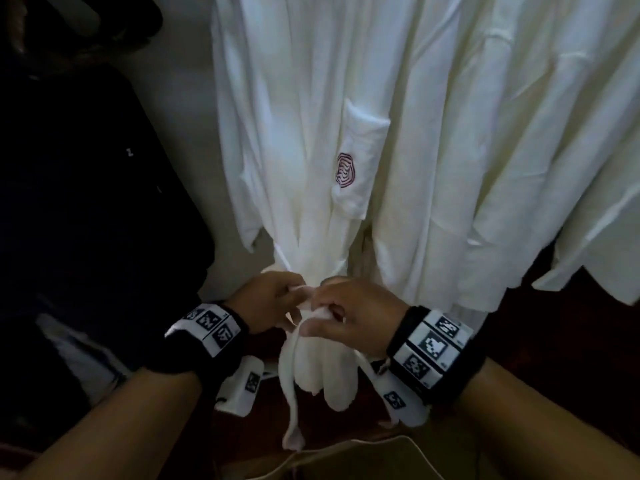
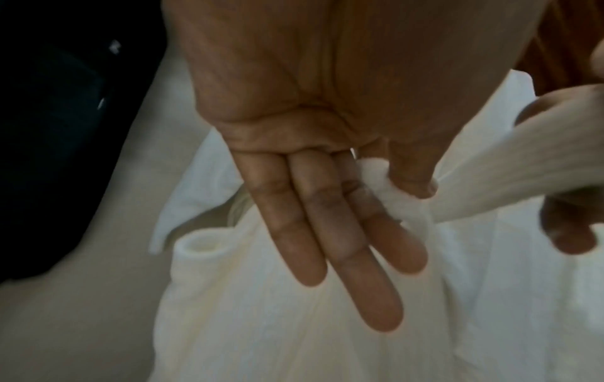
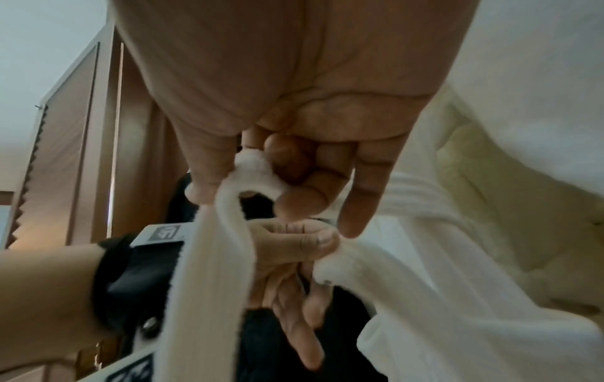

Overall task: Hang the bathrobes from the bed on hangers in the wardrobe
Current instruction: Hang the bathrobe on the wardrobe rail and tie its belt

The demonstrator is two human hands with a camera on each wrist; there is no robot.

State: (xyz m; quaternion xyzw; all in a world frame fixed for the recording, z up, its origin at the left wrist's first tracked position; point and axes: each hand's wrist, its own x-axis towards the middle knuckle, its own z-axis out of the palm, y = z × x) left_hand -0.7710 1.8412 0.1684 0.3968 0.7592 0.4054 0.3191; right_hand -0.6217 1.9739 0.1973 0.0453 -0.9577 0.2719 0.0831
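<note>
Nearest the camera, the two wrists meet at the waist of the hanging bathrobe (image 1: 311, 140), where the belt (image 1: 292, 368) is being tied. To do this well, in my judgement, each end should be kept taut and drawn level, so the knot sits snug at the front without dragging the robe off whatever holds it up, which is out of view. The left hand (image 1: 268, 301) pinches a bunched bit of belt between thumb and forefinger; the left wrist view shows its other three fingers (image 2: 326, 232) straight and idle against the cloth. The right hand (image 1: 349, 315) has its thumb and curled fingers closed round a loop of the belt, seen plainly in the right wrist view, with the little finger pointing free. One belt end hangs down loose below the hands. Farther up, the robe's chest pocket (image 1: 360, 168) bears a dark red emblem. A second white robe (image 1: 502, 150) hangs just beside it on the right, the two touching. To the left hangs a dark garment (image 1: 86, 202) against a pale wall.
</note>
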